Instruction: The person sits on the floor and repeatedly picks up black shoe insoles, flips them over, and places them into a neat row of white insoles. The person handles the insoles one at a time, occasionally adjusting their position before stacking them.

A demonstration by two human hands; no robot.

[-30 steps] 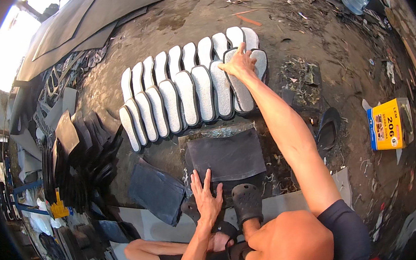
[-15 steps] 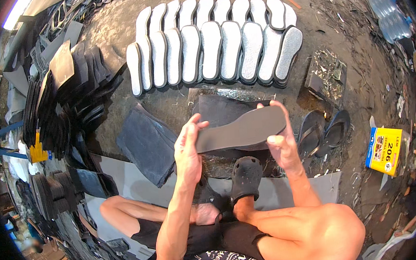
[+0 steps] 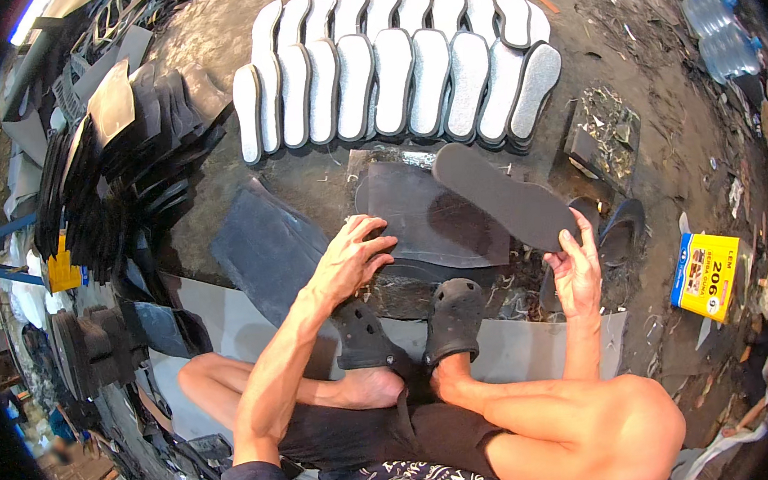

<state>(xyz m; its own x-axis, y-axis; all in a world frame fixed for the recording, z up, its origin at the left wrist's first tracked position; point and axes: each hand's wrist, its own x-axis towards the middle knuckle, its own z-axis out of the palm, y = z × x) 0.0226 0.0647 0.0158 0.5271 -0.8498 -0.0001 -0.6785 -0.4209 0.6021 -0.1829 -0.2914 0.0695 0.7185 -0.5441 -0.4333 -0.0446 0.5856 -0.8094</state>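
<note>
While clamped by the right hand [image 3: 576,270] grip at its near end, dark sole [image 3: 502,196] slanting up-left; left hand [image 3: 350,261] spread apart.

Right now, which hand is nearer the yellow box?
Right. The right hand holds a dark sole just left of the yellow box; the left hand rests farther left.

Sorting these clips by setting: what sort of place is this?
Probably a small footwear workshop, worked on the floor: rows of pale grey sole blanks, stacked dark cut sheets, and a dark grey sole in the right hand.
</note>
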